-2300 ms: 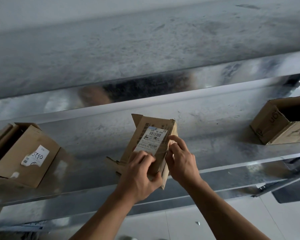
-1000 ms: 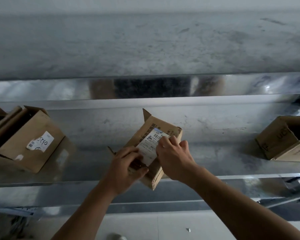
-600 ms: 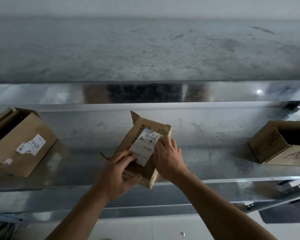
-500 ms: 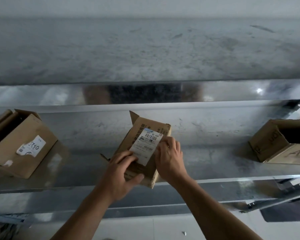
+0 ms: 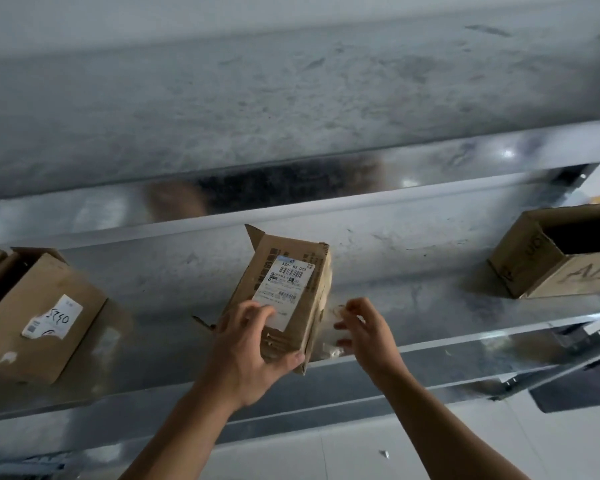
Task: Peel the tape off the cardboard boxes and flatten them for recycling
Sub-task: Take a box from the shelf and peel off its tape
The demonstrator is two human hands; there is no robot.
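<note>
A small cardboard box (image 5: 293, 268) stands tilted near the front edge of a metal shelf (image 5: 430, 292), about midway along it, its lower end overhanging that edge. A torn flap juts up at its far corner. The face turned upward carries a white shipping label (image 5: 286, 284) with barcodes.

The left hand (image 5: 246, 351) grips the near end of the box: its fingers (image 5: 257, 311) lie curled over the lower part of the label, and the thumb wraps under the bottom corner.

The right hand (image 5: 368, 336) is just beside the box's right side, not touching the cardboard. Its thumb and forefinger pinch a strip of clear tape (image 5: 333, 346) that stretches from that side of the box across to the hand; the other fingers are loosely curled. The tape is blurred and see-through, so where it ends cannot be told.

Toward the shelf's left end lies a second cardboard box (image 5: 39, 327) with a white sticker (image 5: 53, 317) bearing handwritten numbers. Toward the right end sits an open cardboard box (image 5: 534, 268), its dark inside showing and marker writing on its side.
</note>
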